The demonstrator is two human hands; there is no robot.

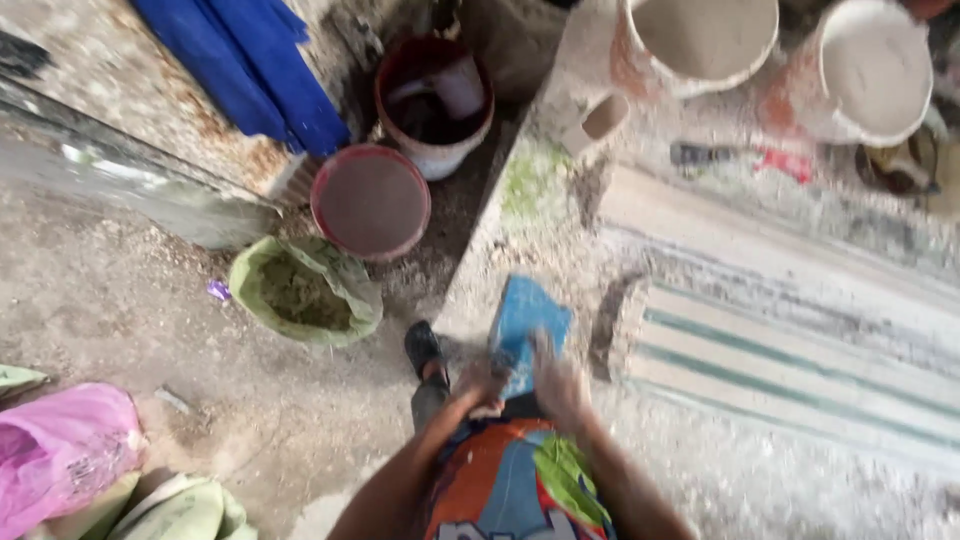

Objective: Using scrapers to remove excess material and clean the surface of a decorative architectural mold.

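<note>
Both hands, left hand [487,383] and right hand [558,385], blurred, hold the blue pad [527,330] at the dusty surface [700,470] edge; finger closure cannot be told.

Blue pad [527,325], green-striped white slab [800,370]

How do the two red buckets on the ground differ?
The nearer red bucket looks filled almost to its rim with a flat brownish mass; the farther red bucket is mostly hollow, with a pale container inside. The nearer one stands beside a green sack, the farther beside the bench. Both are round, upright and red-rimmed.
</note>
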